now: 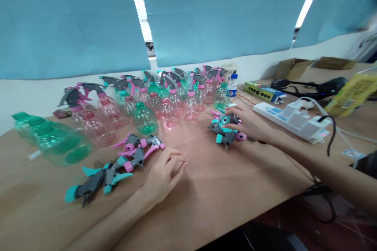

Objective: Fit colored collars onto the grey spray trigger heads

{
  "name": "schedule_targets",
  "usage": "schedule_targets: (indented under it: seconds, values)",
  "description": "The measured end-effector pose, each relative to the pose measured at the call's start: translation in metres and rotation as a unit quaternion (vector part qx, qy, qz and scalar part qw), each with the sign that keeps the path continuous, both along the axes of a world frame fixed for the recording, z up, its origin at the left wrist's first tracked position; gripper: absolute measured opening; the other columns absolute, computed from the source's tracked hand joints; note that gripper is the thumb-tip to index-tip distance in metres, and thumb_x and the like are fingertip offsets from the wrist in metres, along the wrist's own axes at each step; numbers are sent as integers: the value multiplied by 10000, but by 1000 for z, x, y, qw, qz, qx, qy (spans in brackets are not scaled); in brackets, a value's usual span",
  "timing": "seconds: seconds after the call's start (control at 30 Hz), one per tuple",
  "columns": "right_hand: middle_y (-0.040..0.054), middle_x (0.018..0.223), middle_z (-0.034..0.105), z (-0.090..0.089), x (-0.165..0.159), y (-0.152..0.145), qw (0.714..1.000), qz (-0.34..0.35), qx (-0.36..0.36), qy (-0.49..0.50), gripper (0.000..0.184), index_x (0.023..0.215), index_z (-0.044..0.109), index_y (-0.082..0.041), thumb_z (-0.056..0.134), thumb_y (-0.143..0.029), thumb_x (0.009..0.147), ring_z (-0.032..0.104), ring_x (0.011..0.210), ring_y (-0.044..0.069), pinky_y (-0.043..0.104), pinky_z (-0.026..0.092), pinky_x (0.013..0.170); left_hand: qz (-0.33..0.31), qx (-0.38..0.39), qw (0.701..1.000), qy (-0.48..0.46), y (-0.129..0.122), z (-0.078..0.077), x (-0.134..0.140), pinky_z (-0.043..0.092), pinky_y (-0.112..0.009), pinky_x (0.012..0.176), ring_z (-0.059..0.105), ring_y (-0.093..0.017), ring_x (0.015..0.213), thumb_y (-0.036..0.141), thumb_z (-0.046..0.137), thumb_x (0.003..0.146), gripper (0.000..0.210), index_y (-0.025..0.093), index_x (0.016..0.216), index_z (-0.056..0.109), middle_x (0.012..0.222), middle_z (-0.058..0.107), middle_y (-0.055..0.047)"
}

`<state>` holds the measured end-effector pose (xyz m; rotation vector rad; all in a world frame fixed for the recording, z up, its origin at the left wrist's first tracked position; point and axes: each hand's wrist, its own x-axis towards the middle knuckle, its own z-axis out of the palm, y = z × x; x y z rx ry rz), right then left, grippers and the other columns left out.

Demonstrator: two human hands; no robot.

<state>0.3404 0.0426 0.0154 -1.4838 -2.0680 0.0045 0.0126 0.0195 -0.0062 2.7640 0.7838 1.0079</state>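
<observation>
My right hand (249,122) is over a small pile of spray trigger heads at the right, its thumb and fingers closed around a grey and teal spray trigger head (225,120). More spray heads, grey with teal or pink parts, lie under and beside it, such as a teal-collared spray head (225,138). My left hand (166,172) rests on the table, fingers loosely curled together, with nothing visible in them. Just left of it lie pink and grey spray heads (137,159) and teal and grey spray heads (113,174).
Behind stand rows of clear pink and green bottles, many with spray heads fitted. A green bottle (145,119) and a pink bottle (169,114) are uncapped. Green bottles (63,141) lie at the left. A power strip (290,119), cables and a Pepsi bottle (233,85) are at the right.
</observation>
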Motion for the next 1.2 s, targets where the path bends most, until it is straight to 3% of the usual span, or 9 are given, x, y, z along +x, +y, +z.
schedule_targets:
  seconds: [0.13,0.27,0.5,0.63,0.77,0.97,1.2]
  values:
    - [115,1056,629,-3,27,22,997,-49,-54,-21,380,1025,599,-169,632,-462,785,599,983,285,406,479,826,15,1,1000,16,6,-4,0,502,-291,737,586,-168,831,179,461,902,126,185,886,586,915,589,-53]
    - [104,1004,656,-13,25,31,996,-46,-66,-32,349,1023,609,-172,619,-444,804,623,924,275,388,484,789,28,-4,999,18,10,-8,-2,501,-299,752,589,-170,842,207,449,915,134,190,911,582,933,584,-48]
    - [97,1147,620,-20,10,15,997,-9,-64,-39,335,1101,572,-211,565,-439,855,603,1031,268,388,483,848,50,-19,998,30,12,-10,-3,506,-282,739,594,-167,855,227,451,915,143,199,933,590,945,589,-43]
    - [120,1256,548,-21,-3,6,998,32,-43,-27,316,1096,573,-208,566,-418,860,523,1180,283,430,444,951,50,-25,998,27,8,-6,-1,503,-275,724,589,-160,823,190,459,904,127,188,919,585,914,589,-43]
    - [115,1252,539,-17,-36,-1,995,96,-26,-14,254,1066,580,-220,557,-386,876,496,1217,277,445,435,978,33,-22,998,43,-3,-3,-7,496,-280,725,577,-162,812,145,474,883,113,176,909,580,896,588,-49]
    - [101,1221,563,-16,-116,-3,973,225,-41,-14,207,1049,585,-204,565,-325,883,563,1119,224,404,467,961,3,3,995,99,-31,3,-38,487,-284,703,547,-173,808,114,471,870,121,165,864,581,887,594,-60]
    - [81,1118,604,-23,-205,-5,942,334,-26,13,159,1006,608,-199,558,-294,890,567,1068,205,384,488,923,130,-8,983,129,-50,10,-105,507,-296,719,580,-183,833,156,424,907,162,178,906,585,908,596,-51]
